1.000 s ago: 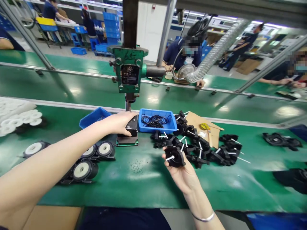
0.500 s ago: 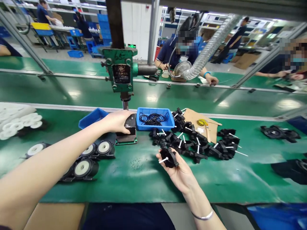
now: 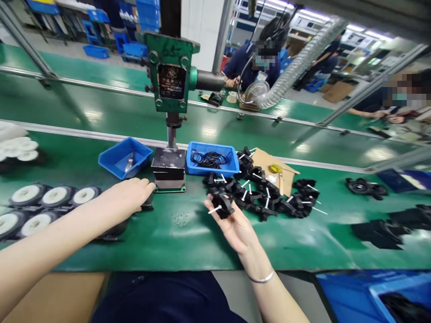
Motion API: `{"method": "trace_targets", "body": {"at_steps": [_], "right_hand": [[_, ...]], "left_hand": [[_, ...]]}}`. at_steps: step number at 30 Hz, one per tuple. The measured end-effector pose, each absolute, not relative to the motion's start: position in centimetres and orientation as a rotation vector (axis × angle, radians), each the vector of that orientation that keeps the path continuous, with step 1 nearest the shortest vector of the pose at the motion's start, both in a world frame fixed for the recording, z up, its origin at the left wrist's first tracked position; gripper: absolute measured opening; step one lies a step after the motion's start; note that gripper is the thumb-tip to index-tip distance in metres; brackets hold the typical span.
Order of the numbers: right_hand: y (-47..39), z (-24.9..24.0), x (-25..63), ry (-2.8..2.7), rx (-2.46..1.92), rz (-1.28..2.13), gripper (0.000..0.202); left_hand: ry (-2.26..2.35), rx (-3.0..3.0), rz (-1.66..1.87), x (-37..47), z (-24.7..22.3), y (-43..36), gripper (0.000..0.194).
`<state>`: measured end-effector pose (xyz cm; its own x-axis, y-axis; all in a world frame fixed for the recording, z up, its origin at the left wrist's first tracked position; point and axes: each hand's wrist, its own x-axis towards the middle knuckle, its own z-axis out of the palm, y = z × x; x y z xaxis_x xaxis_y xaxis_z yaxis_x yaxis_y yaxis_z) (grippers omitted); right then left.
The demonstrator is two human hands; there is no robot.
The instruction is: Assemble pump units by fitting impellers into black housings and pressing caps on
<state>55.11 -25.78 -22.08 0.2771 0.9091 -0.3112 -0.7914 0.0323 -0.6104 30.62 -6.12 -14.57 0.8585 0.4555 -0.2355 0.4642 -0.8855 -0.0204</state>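
Note:
My right hand (image 3: 237,226), palm up, holds a black plastic part (image 3: 222,207) with a thin white rod sticking out of it. More such black parts (image 3: 266,197) with white rods lie heaped just beyond it. My left hand (image 3: 136,194) is closed over a black round housing (image 3: 148,202) at the right end of the rows; its thumb and most of that housing are hidden. Other black housings with white discs (image 3: 55,196) stand in rows, partly behind my forearm. A black block (image 3: 169,161) rests on the base of the green press (image 3: 171,74), beyond my left hand.
A blue bin (image 3: 125,157) with a small metal item stands left of the press, and a blue tray (image 3: 212,159) of black rings stands right. Cardboard (image 3: 274,168) carries a yellow tape. White parts (image 3: 18,148) lie far left. A co-worker (image 3: 262,60) sits across the metal rail.
My left hand has left the black block and moved left and nearer, onto a housing. My right hand still holds its black part. The camera view has shifted.

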Motion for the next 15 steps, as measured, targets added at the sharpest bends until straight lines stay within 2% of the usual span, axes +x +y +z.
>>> {"method": "trace_targets", "body": {"at_steps": [3,7,11,15], "right_hand": [[-24.9,-21.8,54.5,-0.185,-0.780,1.378,0.034],[-24.4,-21.3,54.4,-0.280,-0.775,1.414,0.031],[-23.6,-20.6,54.7,-0.432,-0.890,1.371,0.020],[-22.1,-19.8,54.1,-0.635,-1.061,1.320,0.017]], "left_hand": [[0.647,2.979,-0.467,32.0,-15.4,-7.4,0.040],[0.479,2.754,-0.074,32.7,-17.2,-10.6,0.057],[0.565,2.248,0.346,32.3,-21.7,-14.1,0.073],[0.665,1.700,0.531,32.3,-25.3,-16.1,0.082]]}}
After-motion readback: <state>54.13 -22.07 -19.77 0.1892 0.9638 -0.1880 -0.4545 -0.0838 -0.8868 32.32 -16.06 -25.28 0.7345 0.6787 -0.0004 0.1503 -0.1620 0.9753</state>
